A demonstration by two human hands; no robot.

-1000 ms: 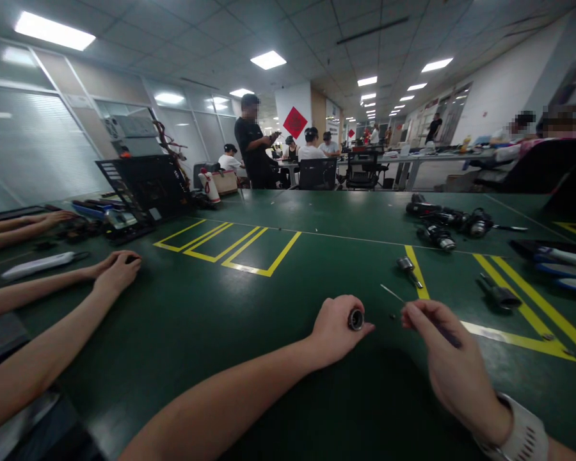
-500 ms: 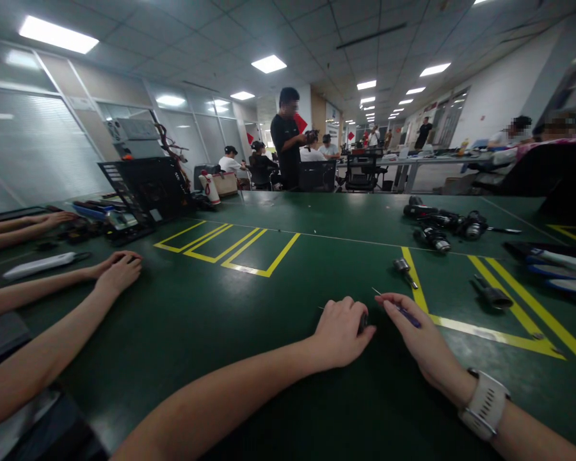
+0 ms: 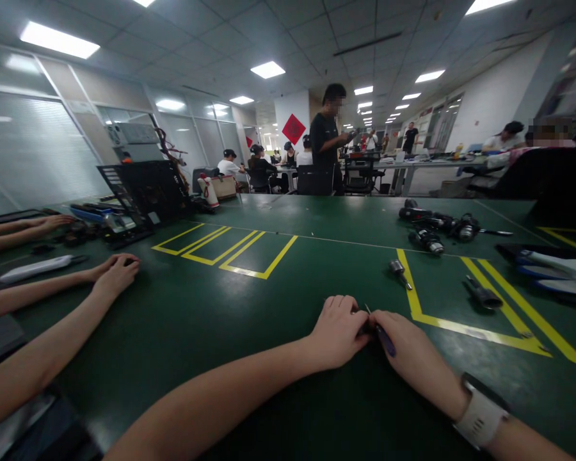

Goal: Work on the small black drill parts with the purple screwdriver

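Observation:
Low over the green table [image 3: 269,333], my left hand [image 3: 336,330] is closed around a small dark part [image 3: 363,328], mostly hidden by the fingers. My right hand [image 3: 410,349] pinches a thin screwdriver [image 3: 386,341] with a purple handle. Its slim metal shaft points up and left beside the dark part. The two hands meet at the fingertips, and whether the screwdriver tip touches the part cannot be made out. Beyond my right hand lie a small metal fitting with a thin stem [image 3: 398,272] and a dark cup-shaped part [image 3: 482,293].
Several black-and-silver tool parts [image 3: 441,224] lie farther back on the right, near blue-and-white gloves [image 3: 554,272]. Yellow tape [image 3: 480,331] marks the tabletop. At left are other people's hands [image 3: 115,272], a white tool [image 3: 38,267] and a black frame [image 3: 146,195].
My right hand has moved left with the screwdriver, closing the gap to my left hand. The screwdriver now stands steeper. A standing person in the background has shifted right.

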